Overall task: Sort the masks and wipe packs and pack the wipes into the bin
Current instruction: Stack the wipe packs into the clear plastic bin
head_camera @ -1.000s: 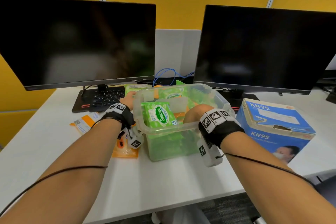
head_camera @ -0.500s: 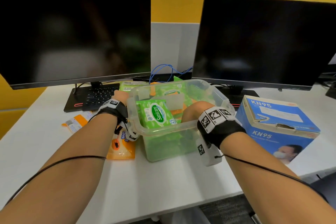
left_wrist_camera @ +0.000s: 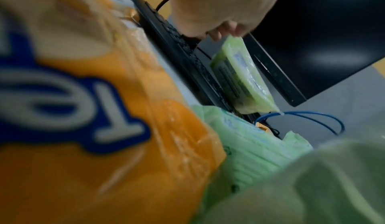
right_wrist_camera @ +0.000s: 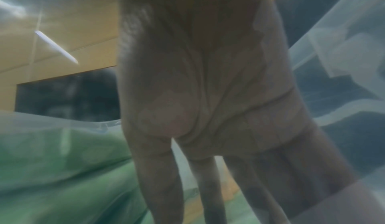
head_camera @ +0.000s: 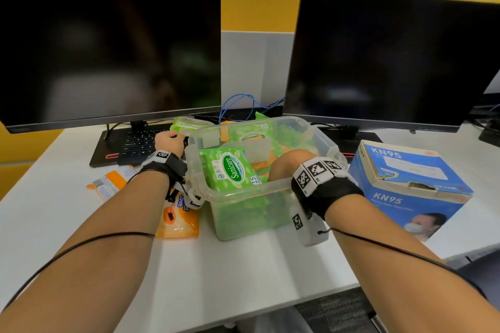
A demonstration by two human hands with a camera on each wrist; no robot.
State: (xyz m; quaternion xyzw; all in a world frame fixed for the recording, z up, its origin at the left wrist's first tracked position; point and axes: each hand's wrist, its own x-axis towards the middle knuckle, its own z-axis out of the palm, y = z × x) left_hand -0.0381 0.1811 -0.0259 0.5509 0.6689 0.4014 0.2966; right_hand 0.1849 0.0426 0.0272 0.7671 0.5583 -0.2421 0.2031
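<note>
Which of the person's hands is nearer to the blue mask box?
Right. The right hand is down inside the clear bin, beside the mask box; the left hand is beyond the bin's far side, on a green pack.

A clear plastic bin (head_camera: 259, 192) stands on the desk, well filled with green wipe packs and a few orange ones. A green Sanicare pack (head_camera: 230, 169) stands upright against its near-left wall. One green pack (head_camera: 186, 123) lies behind the bin on the keyboard. An orange pack (head_camera: 180, 217) lies flat just left of the bin. A blue KN95 mask box (head_camera: 411, 186) sits to the right.
</note>
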